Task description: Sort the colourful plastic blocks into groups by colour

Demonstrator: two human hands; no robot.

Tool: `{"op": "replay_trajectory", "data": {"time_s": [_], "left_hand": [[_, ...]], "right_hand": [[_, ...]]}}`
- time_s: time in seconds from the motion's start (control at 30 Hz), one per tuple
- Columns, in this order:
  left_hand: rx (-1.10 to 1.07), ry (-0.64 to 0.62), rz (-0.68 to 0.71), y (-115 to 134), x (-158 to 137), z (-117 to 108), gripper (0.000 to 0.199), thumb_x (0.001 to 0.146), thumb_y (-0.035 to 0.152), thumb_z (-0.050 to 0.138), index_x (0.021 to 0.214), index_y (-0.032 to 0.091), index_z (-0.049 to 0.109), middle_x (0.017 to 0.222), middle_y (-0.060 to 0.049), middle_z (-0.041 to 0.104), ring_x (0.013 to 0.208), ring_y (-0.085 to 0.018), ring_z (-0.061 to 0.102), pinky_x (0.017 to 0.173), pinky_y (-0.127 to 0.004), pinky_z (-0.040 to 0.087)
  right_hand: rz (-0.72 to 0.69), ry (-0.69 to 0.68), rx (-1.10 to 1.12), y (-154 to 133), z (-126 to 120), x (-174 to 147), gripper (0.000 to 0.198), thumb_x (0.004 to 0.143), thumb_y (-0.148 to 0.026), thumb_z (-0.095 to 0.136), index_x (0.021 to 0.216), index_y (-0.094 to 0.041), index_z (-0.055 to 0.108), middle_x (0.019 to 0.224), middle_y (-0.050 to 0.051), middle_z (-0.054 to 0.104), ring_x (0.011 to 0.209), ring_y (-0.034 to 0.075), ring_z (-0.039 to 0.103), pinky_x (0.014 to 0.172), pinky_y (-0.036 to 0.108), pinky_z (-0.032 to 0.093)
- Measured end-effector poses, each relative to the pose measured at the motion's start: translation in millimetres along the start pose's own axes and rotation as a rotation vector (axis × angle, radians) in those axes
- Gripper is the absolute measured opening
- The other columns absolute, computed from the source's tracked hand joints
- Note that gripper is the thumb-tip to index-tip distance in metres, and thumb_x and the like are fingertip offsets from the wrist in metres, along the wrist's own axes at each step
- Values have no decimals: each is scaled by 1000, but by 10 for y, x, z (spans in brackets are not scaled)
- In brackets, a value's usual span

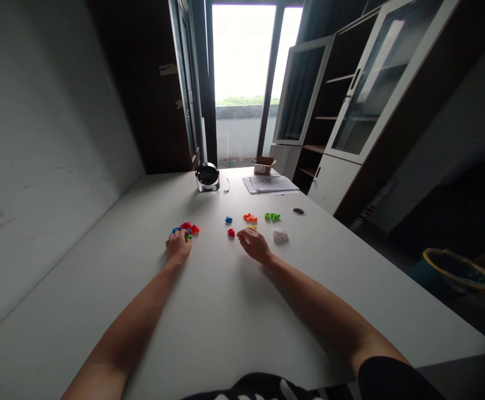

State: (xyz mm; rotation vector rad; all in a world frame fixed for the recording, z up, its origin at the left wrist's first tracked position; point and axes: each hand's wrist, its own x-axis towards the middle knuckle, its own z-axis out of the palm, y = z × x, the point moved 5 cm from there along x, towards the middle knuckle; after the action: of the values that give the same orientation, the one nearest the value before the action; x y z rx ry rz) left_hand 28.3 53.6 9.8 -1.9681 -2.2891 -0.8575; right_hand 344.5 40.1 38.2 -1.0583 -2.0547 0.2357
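The left hand (178, 244) curls its fingers over the near side of the mixed pile (186, 226); whether they grip a piece, I cannot tell. Right of the pile sit a red piece (231, 233), a blue piece (229, 220) and further coloured pieces (273, 216). Among them hovers the right hand (254, 244), fingers bent, its hold unclear. Light fingertip contact would best avoid scattering neighbours. The white bench (209, 311) looks smooth; beyond the pile stand a round black device (208, 176), papers (273, 184) and a bright window (244, 55).
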Motion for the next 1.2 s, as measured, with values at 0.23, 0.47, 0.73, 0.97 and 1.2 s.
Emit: {"op": "replay_trajectory", "data": {"time_s": [0.23,0.47,0.73,0.97,1.2], "left_hand": [[-331,-108,294,293,-99,62,23,85,16,63,107,22,67,100,-6,71,88,-22,65,81,-33,50],[-466,-215,463,693,-373,59,27,92,22,61,119,25,64,98,-2,70,73,-15,66,68,-27,52],[-467,-178,621,910,-523,-54,30,93,11,57,119,23,63,102,-4,69,87,-18,68,80,-30,53],[-429,-125,679,997,-575,-168,12,94,17,61,104,22,64,93,-4,68,86,-20,65,79,-32,51],[-467,-111,711,1066,-627,-223,8,100,27,56,99,22,63,95,-5,68,88,-20,64,80,-33,51]], "right_hand": [[106,-225,276,-132,341,-74,15,90,-22,58,93,-21,72,83,2,73,67,15,61,67,26,45],[268,-321,509,-137,459,-55,18,90,-29,58,93,-18,72,85,4,75,78,17,67,70,25,47],[274,-264,460,-200,415,-39,25,93,-41,59,92,-20,73,83,3,73,74,17,63,68,26,44],[271,-251,467,-206,433,-49,27,90,-45,64,94,-20,72,79,2,69,71,16,59,65,26,42],[209,-333,555,-221,430,-45,34,91,-51,63,96,-19,70,81,1,65,73,15,56,66,26,40]]}}
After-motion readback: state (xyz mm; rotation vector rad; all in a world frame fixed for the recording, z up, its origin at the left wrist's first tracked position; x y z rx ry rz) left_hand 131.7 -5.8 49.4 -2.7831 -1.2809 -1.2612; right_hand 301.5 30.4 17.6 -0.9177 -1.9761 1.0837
